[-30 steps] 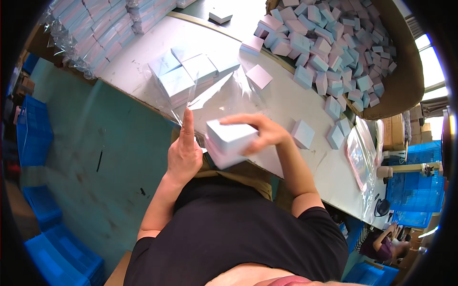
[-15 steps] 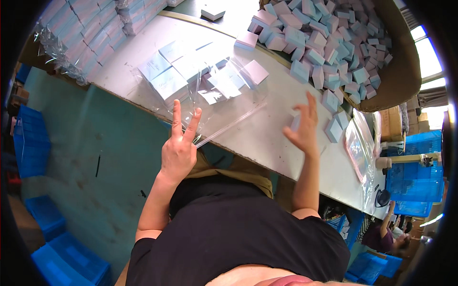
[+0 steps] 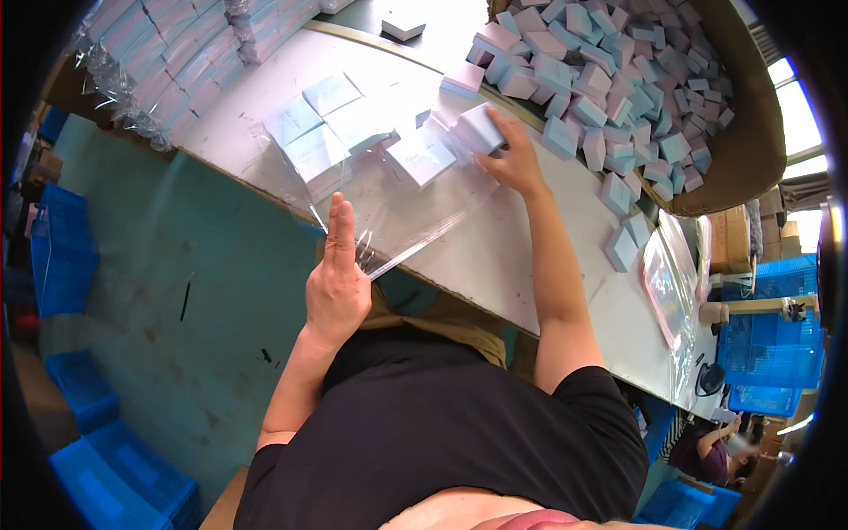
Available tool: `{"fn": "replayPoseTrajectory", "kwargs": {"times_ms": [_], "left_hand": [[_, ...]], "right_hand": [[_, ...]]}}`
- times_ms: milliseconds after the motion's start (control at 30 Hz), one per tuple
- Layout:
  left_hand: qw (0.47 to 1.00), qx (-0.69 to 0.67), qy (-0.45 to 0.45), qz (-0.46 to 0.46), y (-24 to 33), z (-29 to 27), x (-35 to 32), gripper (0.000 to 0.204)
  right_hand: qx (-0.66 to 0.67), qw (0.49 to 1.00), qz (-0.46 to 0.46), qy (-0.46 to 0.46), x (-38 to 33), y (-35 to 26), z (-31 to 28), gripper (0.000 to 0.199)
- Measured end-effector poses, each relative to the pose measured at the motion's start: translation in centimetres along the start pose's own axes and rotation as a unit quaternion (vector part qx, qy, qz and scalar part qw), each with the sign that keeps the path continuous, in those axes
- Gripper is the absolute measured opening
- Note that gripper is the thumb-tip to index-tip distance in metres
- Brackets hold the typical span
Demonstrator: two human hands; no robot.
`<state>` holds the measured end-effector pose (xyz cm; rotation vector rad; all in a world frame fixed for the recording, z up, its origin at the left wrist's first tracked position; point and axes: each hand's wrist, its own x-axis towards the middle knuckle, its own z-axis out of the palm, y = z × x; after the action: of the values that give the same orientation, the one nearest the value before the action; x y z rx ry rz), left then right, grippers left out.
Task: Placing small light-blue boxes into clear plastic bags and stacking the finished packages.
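your left hand [image 3: 338,287] was at the near edge of the clear plastic bag [image 3: 389,216], two fingers raised together, probably to keep the mouth spread; couldn't tell if it pinched the film. the bag lay flat, likely so the white worktable [image 3: 238,106] took the weight. farther out, your right hand [image 3: 515,159] had a small gift box [image 3: 478,130] between thumb and fingers, i'd guess to keep it square. that one sat by the bag's far right side, pale and a bit blurry. the grouped boxes [image 3: 315,152] had pale blue tops, faint print. beyond, a cardboard carton [image 3: 755,132] held loose pink-and-blue ones.
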<state>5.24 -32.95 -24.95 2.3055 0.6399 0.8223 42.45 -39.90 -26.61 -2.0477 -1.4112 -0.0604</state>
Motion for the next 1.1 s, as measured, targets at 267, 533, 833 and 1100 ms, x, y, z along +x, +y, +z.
{"fn": "replayPoseTrajectory", "kwargs": {"times_ms": [267, 533, 833, 1100], "left_hand": [[0.999, -0.011, 0.030, 0.016, 0.5, 0.3, 0.5, 0.102], [0.996, 0.009, 0.008, 0.084, 0.4, 2.1, 1.1, 0.105], [0.999, 0.007, 0.013, 0.034, -0.2, 1.4, 0.1, 0.102], [1.000, 0.003, 0.014, 0.000, 0.2, 1.4, 0.0, 0.100]], "right_hand": [[0.370, 0.899, -0.154, -0.178, -7.6, -11.9, -0.7, 0.072], [-0.063, 0.997, 0.037, 0.009, -2.9, -15.9, 7.4, 0.074], [-0.104, 0.961, 0.182, 0.178, -2.5, 2.6, -3.2, 0.050], [-0.118, 0.930, 0.317, 0.143, -2.0, 11.4, -3.3, 0.073]]}}
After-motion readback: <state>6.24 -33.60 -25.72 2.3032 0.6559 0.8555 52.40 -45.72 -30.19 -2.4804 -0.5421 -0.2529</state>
